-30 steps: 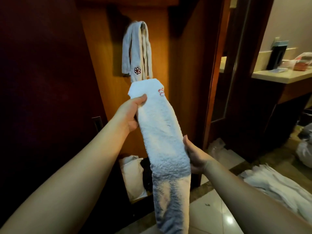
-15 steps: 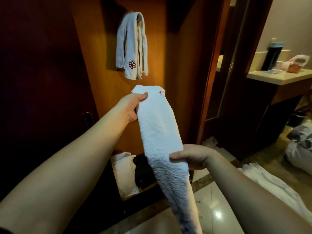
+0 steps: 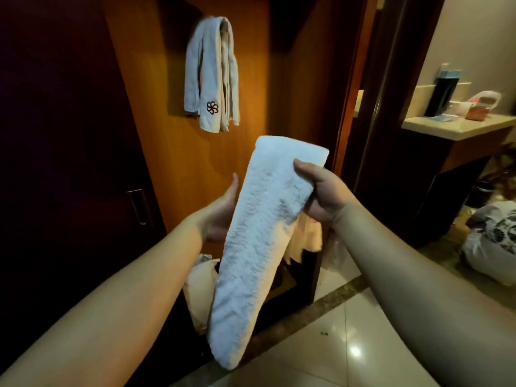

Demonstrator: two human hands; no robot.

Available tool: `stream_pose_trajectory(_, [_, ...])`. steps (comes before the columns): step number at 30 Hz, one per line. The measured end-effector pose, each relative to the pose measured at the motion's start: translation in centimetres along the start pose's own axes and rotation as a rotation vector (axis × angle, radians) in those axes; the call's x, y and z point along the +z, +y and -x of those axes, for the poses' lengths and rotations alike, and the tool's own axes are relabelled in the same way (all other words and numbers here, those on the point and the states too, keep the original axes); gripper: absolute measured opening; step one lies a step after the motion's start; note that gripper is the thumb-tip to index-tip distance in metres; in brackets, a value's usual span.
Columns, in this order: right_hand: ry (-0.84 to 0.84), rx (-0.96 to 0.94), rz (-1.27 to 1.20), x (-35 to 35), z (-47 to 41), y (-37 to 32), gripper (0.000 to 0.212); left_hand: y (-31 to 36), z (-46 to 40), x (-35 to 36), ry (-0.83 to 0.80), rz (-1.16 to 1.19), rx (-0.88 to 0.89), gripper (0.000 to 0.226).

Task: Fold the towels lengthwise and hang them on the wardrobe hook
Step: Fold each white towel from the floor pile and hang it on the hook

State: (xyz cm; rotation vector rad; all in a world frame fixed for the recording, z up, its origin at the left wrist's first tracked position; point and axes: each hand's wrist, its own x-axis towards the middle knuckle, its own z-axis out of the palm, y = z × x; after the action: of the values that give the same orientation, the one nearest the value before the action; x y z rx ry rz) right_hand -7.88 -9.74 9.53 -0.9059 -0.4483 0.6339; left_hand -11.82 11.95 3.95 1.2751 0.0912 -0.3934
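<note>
Towel [image 3: 262, 236], folded lengthwise into a narrow strip, is held between the two hands in front of the wardrobe panel [image 3: 156, 101]. Its long axis is tilted, the squared upper end lying up and forward of the hands and the rounded lower end hanging toward the floor [image 3: 349, 344]. To the left, the left hand [image 3: 220, 216] is laid against the strip's left edge and underside, thumb raised; whether its hidden fingers are curled round the cloth cannot be told. Above and beyond this hand, a hung towel [image 3: 208, 76] with a red emblem is already draped over the wardrobe hook, which is itself covered and not seen. The strip's upper end lies below that hung towel and a little to its right. To the right, the right hand [image 3: 321, 191] grips the strip near its upper end, thumb on top and fingers beneath; this hand is judged nearer the end to be lifted. Nothing is seen between strip and hook, though the hook's free room is doubtful. Farther right, a desk [image 3: 458, 127] carries bags and a dark box.
</note>
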Motion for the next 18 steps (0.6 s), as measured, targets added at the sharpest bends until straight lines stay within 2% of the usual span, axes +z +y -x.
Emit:
stream_pose_trajectory(2, [0.059,-0.019,0.051,0.7,-1.0,-0.6,0.034,-1.1,1.2,0.2,-0.039,-0.077,0.080,0.091])
stream_pose_trajectory(4, [0.087,-0.029,0.120,1.2,-1.8,-1.2,0.034,-1.5,1.8,0.0,-0.011,-0.151,0.195,0.063])
stream_pose_trajectory(6, [0.086,-0.036,0.174,1.8,-2.4,-1.9,0.033,-1.4,2.2,-0.4,-0.028,-0.180,0.250,0.049])
stream_pose_trajectory(9, [0.108,-0.037,0.224,3.0,-3.3,-2.9,0.028,-1.2,2.2,-1.0,-0.054,-0.131,0.240,0.051])
stream_pose_trajectory(14, [0.241,-0.057,0.242,4.8,-4.4,-5.1,0.034,-2.2,1.9,-2.1,-0.108,-0.118,0.205,0.048])
stream_pose_trajectory(16, [0.284,-0.092,0.216,5.4,-4.7,-6.2,0.025,-2.6,2.2,-2.5,-0.041,-0.107,0.187,0.046])
stream_pose_trajectory(18, [0.319,-0.134,0.207,6.0,-5.1,-7.1,0.022,-2.3,2.4,-1.7,0.166,-0.102,0.248,0.050])
